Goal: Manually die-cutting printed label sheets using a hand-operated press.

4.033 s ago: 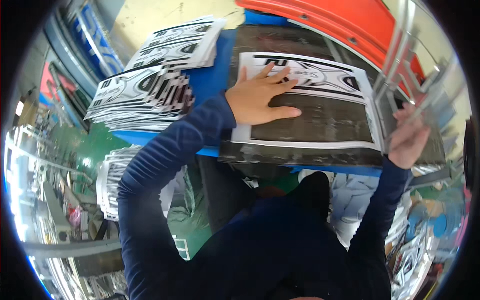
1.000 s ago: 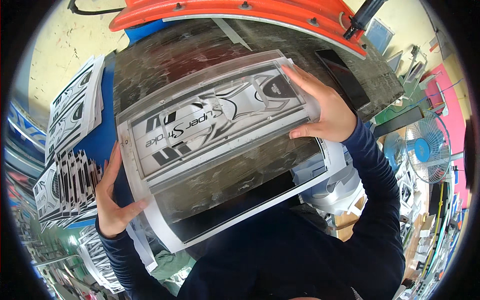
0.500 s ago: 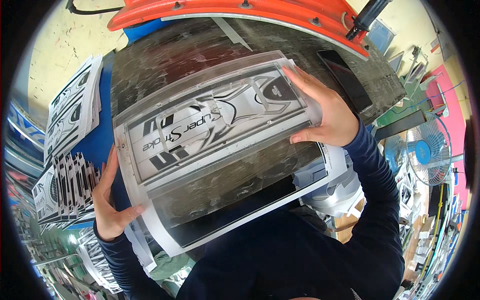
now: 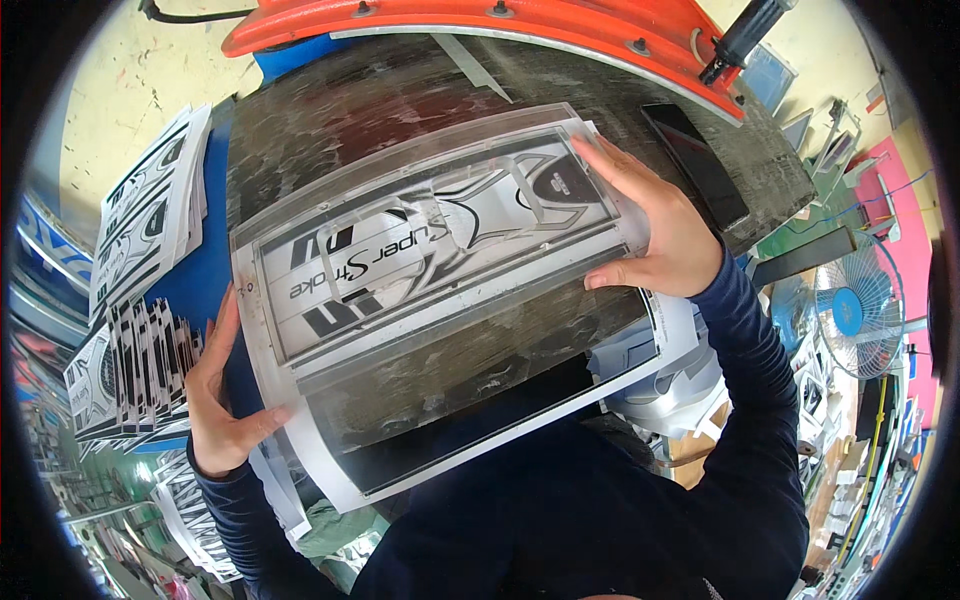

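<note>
A clear rectangular plate [image 4: 430, 180] with raised strips lies over a white sheet printed with black and grey graphics [image 4: 390, 265]. White sheet borders stick out past it, and a cut-out white frame [image 4: 500, 443] extends toward my body. My left hand [image 4: 222, 415] rests along the left edge, thumb on the white margin and fingers stretched up the side. At the plate's right end, my right hand [image 4: 665, 235] is spread, fingers over the far corner and thumb near the close edge. Parts of the left fingers are hidden at the edge.
Beneath lies a dark, scuffed table [image 4: 330, 140]. A black phone [image 4: 697, 165] sits at its right. Printed sheets [image 4: 150, 200] and stacked cut pieces [image 4: 140, 350] are at left on a blue surface [image 4: 190, 275]. A red metal beam [image 4: 470, 22] crosses the far side; a fan [image 4: 848, 310] stands right.
The whole view has shifted very slightly. Both hands, the clear plate and the sheets keep nearly the same places relative to one another.
</note>
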`<act>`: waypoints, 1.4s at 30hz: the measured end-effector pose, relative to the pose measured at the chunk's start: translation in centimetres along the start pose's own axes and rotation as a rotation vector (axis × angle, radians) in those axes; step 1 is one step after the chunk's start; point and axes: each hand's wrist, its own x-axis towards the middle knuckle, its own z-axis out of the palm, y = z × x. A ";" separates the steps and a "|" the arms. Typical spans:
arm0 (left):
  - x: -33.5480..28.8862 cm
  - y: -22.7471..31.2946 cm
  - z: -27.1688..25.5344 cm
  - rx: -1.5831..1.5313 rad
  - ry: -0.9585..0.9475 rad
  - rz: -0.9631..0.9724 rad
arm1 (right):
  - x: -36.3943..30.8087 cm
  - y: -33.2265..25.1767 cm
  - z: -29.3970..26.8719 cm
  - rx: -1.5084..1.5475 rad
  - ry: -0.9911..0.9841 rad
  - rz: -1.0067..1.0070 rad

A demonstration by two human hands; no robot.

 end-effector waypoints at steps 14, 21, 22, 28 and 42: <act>-0.3 0.7 -0.6 0.073 -0.036 -0.002 | 0.2 -0.5 -0.2 0.041 -0.013 0.050; -0.4 0.8 -0.9 0.152 -0.051 0.023 | 0.5 -0.4 0.3 0.156 -0.005 0.038; -0.4 0.8 -0.8 0.155 -0.055 0.039 | 0.5 -0.3 0.3 0.145 -0.005 0.043; -0.4 1.0 -0.8 0.170 -0.064 0.048 | 0.4 -0.1 0.4 0.120 -0.005 0.060; -0.6 1.9 -0.5 0.205 -0.044 0.080 | 0.2 2.1 -2.0 0.253 0.031 0.006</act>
